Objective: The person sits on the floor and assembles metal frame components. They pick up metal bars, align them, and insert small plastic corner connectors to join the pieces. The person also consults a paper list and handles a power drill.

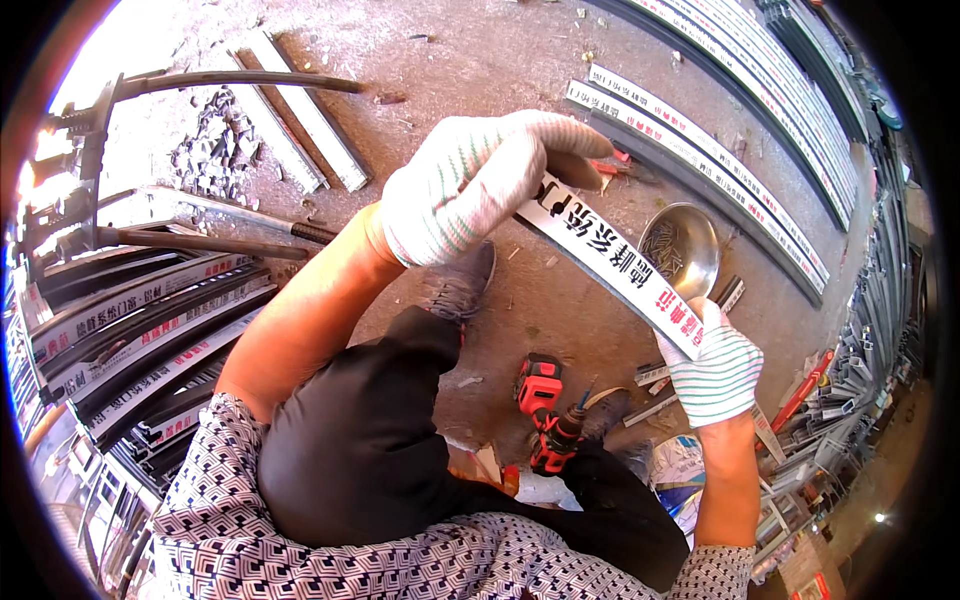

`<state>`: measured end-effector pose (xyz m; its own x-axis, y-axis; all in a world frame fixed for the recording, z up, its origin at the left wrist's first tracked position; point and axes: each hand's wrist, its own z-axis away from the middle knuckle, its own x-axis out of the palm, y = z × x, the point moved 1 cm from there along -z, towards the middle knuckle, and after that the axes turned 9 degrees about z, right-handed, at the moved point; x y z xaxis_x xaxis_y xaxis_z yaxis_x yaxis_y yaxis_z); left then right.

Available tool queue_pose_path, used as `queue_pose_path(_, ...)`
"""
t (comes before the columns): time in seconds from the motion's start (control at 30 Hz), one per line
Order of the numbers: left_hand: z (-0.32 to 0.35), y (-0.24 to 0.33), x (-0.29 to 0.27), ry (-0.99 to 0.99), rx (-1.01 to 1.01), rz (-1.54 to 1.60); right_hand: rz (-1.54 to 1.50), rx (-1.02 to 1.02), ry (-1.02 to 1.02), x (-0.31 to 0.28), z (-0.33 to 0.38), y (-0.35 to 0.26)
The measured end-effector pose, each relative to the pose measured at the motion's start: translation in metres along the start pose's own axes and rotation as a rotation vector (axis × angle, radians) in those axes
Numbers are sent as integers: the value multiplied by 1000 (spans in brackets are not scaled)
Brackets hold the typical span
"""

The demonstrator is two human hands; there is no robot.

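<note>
A short length of aluminium profile, faced with white printed film, slants between my hands above the floor. My left hand, in a white striped work glove, is closed round its upper left end, with the fingers covering that end. At the lower right end, my gloved right hand grips the same profile. Just behind it a round metal bowl stands on the floor with many small metal pieces inside. A red and black cordless drill with a bit fitted is between my legs.
Long film-covered profiles lie on the floor ahead and right. Profiles are stacked on a rack at the left. Metal scraps lie beside two loose bars. A red-handled tool is at the right, near piled profiles.
</note>
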<state>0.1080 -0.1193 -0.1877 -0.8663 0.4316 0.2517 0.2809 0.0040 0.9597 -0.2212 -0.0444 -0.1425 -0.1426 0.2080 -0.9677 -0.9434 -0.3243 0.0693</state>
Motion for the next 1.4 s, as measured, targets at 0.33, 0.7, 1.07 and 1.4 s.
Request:
queue_pose_path(0.33,-3,3,5,-99,76,-251,-74,-26,147,17,-7,-9)
queue_pose_path(0.7,1,0,12,-8,-4,-176,-106,-73,215,35,-8,-14)
queue_pose_path(1.07,2,-4,13,31,-8,7,-149,-60,185,36,-12,-21)
queue_pose_path(1.4,4,-10,10,-4,10,91,-162,-61,168,44,-11,-22)
